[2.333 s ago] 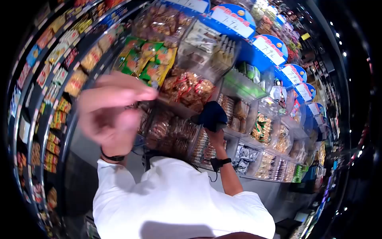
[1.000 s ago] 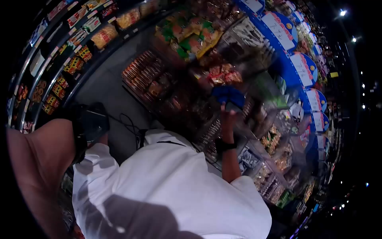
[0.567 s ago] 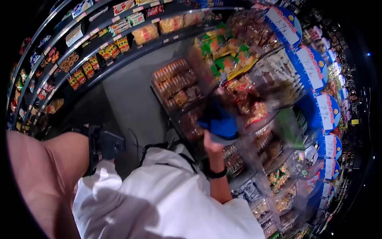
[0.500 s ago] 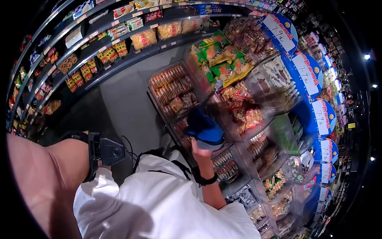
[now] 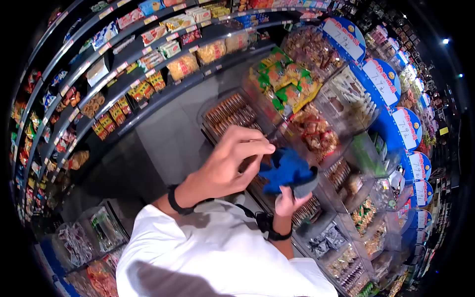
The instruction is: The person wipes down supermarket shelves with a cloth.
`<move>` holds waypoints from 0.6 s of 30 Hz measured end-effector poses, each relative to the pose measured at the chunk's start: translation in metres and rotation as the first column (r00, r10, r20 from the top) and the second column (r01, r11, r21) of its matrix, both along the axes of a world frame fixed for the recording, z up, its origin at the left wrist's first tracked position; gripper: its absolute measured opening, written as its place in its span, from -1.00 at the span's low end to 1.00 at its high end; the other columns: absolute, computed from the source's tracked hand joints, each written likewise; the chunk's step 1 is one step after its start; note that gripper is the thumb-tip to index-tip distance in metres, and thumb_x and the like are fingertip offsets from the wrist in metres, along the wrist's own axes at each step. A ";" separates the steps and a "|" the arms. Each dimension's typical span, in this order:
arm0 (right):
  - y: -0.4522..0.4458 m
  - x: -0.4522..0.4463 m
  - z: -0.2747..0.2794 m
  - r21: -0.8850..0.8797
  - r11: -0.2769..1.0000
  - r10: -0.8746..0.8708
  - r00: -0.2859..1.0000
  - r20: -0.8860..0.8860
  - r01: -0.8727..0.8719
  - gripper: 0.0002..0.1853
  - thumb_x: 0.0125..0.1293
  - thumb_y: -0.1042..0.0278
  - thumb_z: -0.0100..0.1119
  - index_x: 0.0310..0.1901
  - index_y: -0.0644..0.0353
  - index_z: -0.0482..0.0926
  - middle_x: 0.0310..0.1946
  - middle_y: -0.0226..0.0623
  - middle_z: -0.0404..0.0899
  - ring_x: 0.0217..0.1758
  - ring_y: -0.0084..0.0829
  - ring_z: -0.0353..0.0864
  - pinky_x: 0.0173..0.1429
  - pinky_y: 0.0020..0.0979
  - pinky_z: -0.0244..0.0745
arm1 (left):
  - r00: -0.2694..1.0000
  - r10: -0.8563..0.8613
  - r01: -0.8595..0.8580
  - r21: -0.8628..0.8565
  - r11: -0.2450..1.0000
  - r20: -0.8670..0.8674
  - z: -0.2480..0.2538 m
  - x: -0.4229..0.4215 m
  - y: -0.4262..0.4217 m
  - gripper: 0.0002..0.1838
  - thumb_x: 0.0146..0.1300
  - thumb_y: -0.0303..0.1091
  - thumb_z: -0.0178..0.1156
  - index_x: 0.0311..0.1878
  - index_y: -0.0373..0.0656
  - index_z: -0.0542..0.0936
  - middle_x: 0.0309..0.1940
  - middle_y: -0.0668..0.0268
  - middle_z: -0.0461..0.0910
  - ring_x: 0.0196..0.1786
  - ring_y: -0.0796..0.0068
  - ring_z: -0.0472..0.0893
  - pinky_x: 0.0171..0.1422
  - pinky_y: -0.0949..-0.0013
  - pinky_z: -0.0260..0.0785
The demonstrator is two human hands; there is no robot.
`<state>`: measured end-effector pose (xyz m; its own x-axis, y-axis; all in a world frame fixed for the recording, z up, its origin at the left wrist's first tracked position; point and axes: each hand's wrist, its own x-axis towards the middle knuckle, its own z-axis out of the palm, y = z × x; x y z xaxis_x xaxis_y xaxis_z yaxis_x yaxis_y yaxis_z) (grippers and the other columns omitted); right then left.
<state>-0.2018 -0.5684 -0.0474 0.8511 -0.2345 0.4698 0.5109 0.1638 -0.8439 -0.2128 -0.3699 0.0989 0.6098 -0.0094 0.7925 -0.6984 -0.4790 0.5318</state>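
A blue cloth item (image 5: 287,171) with a grey cuff, shaped much like a glove, is in my right hand (image 5: 291,202). The right thumb presses on its grey edge, and the blue part points left in loose folds. My left hand (image 5: 225,166) is raised just left of the blue cloth, fingers bent and the fingertips drawn together with the thumb in a pinch. Whether anything is between those fingertips is hidden. Black bands circle both wrists. Below both hands are clear bins of packaged snacks (image 5: 230,116).
Green and yellow snack bags (image 5: 287,81) fill a bin beyond my hands. Blue round price signs (image 5: 344,39) line the bins' right side. Snack shelves (image 5: 163,81) curve along the upper left, across a grey floor (image 5: 163,133). More bins (image 5: 74,242) stand at lower left.
My left hand has come up from the lower left to beside the blue cloth. The right hand has shifted right and slightly down with the cloth, which has turned and unfolded.
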 end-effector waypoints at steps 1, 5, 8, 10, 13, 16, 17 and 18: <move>0.012 -0.014 0.010 0.037 0.996 0.080 0.996 -0.033 -0.079 -0.20 0.04 0.60 0.41 0.34 0.34 0.27 0.28 -0.03 0.42 0.33 -0.24 0.42 0.43 -0.12 0.32 | 0.962 -0.048 0.067 0.063 0.996 -0.270 -0.019 -0.001 0.012 -0.41 0.12 -0.67 0.29 0.25 -0.13 0.43 0.16 0.10 0.46 0.19 0.07 0.49 0.30 0.13 0.34; 0.075 -0.054 0.052 0.027 0.904 0.428 0.896 -0.116 -0.428 -0.27 0.05 0.55 0.41 0.30 0.31 0.34 0.24 -0.08 0.46 0.32 -0.24 0.43 0.44 -0.12 0.29 | 0.702 -0.255 0.478 0.175 0.861 -0.665 -0.113 -0.036 0.088 -0.04 0.11 -0.41 0.38 0.56 -0.14 0.10 0.49 -0.04 0.17 0.51 -0.11 0.23 0.53 -0.02 0.11; 0.151 -0.058 0.082 -0.300 0.704 0.662 0.748 -0.053 -0.644 -0.36 0.06 0.52 0.41 0.22 0.32 0.42 0.14 -0.09 0.52 0.24 -0.19 0.48 0.45 -0.09 0.27 | 0.607 -0.326 0.476 0.004 0.879 -0.725 -0.158 -0.069 0.148 -0.07 0.21 -0.12 0.38 0.54 -0.21 0.12 0.47 -0.01 0.25 0.50 0.01 0.29 0.50 0.02 0.17; 0.200 -0.060 0.092 -0.440 0.583 0.753 0.657 -0.021 -0.683 -0.42 0.06 0.49 0.40 0.16 0.32 0.47 0.07 -0.09 0.56 0.19 -0.16 0.52 0.45 -0.08 0.25 | 0.619 -0.353 0.474 -0.025 0.880 -0.702 -0.189 -0.090 0.187 -0.10 0.25 -0.06 0.35 0.53 -0.22 0.15 0.44 0.05 0.33 0.46 0.10 0.35 0.48 0.07 0.20; 0.269 -0.065 0.099 -0.537 0.503 0.804 0.594 0.004 -0.677 -0.51 0.06 0.46 0.40 0.08 0.32 0.54 -0.03 -0.10 0.62 0.11 -0.11 0.57 0.45 -0.05 0.23 | 0.596 -0.339 0.335 -0.157 0.929 -0.728 -0.215 -0.125 0.249 -0.10 0.23 -0.12 0.39 0.53 -0.20 0.16 0.40 0.10 0.37 0.43 0.17 0.37 0.48 0.11 0.21; 0.324 -0.062 0.108 -0.523 0.522 0.773 0.633 -0.044 -0.674 -0.64 0.05 0.50 0.39 -0.06 0.22 0.62 -0.09 -0.13 0.64 -0.02 -0.03 0.60 0.32 -0.15 0.37 | 0.543 -0.347 0.072 -0.369 0.927 -0.765 -0.232 -0.157 0.301 -0.09 0.20 -0.18 0.43 0.53 -0.19 0.18 0.36 0.15 0.41 0.41 0.24 0.40 0.49 0.15 0.21; 0.341 -0.066 0.110 -0.303 0.572 0.758 0.632 -0.159 -0.762 -0.66 0.09 0.53 0.37 -0.05 0.25 0.62 -0.08 -0.20 0.66 -0.04 -0.20 0.64 0.27 -0.26 0.41 | 0.532 -0.363 -0.020 -0.439 0.898 -0.765 -0.237 -0.163 0.314 -0.09 0.19 -0.19 0.44 0.53 -0.18 0.18 0.35 0.17 0.43 0.40 0.26 0.41 0.49 0.16 0.21; 0.354 -0.063 0.107 -0.152 0.563 0.758 0.580 -0.298 -0.813 -0.67 0.10 0.54 0.36 -0.05 0.26 0.62 -0.08 -0.24 0.67 -0.03 -0.32 0.63 0.24 -0.32 0.43 | 0.522 -0.381 -0.112 -0.504 0.856 -0.763 -0.241 -0.166 0.327 -0.08 0.18 -0.21 0.46 0.53 -0.18 0.19 0.34 0.19 0.44 0.39 0.28 0.41 0.49 0.17 0.22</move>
<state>-0.2644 -0.2145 0.0598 0.7092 0.6682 0.2248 0.1191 0.2007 -0.9724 -0.3792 -0.0427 -0.1418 0.9894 0.0359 -0.1405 0.1390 0.0410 0.9894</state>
